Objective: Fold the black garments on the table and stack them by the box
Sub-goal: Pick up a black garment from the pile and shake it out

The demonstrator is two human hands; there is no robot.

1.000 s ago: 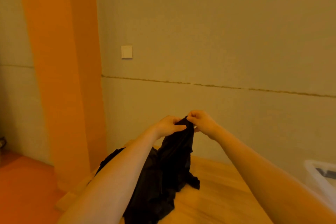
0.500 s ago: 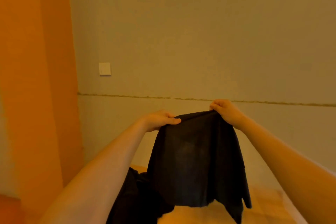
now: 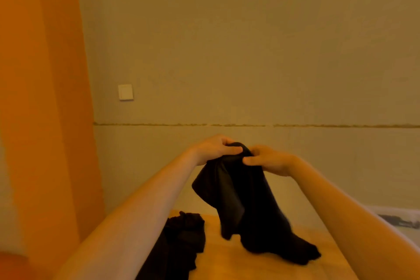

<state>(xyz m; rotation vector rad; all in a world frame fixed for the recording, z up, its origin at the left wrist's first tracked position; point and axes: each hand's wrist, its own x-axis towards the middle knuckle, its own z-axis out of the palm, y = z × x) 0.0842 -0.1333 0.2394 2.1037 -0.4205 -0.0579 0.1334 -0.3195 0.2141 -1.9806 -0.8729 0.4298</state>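
**Thin black garment held up by its top edge, hem trailing on the table**

Nearest the camera, a dark heap of further black garments (image 3: 181, 241) is seen lying on the wooden table (image 3: 227, 266), partly hidden behind the left forearm. Just beyond it, the lower end of the held garment (image 3: 247, 207) is draped onto the tabletop, where it spreads in a soft crumpled fold.

The cloth is judged to be light and limp: it hangs in loose vertical folds, collapses where it meets the table, and shows no stiffness anywhere. No risk of breakage is suggested, but a slack fabric of this kind is likely to slip and bunch, so it is best taken at the corners or along one edge and spread before any fold is laid. A faint sheen is visible on the left fold; otherwise the surface is plain black, and no seams or openings can be made out.

Higher up, the top edge is gathered into a bunch. It is pinched by the left hand (image 3: 213, 148), thumb laid over the cloth, and by the right hand (image 3: 270, 161), fingers curled around it; the two hands are nearly touching.

Further right, the rim of a pale box (image 3: 395, 213) is visible at the table's far side. Behind everything a plain wall with a switch plate (image 3: 125, 92) is seen.
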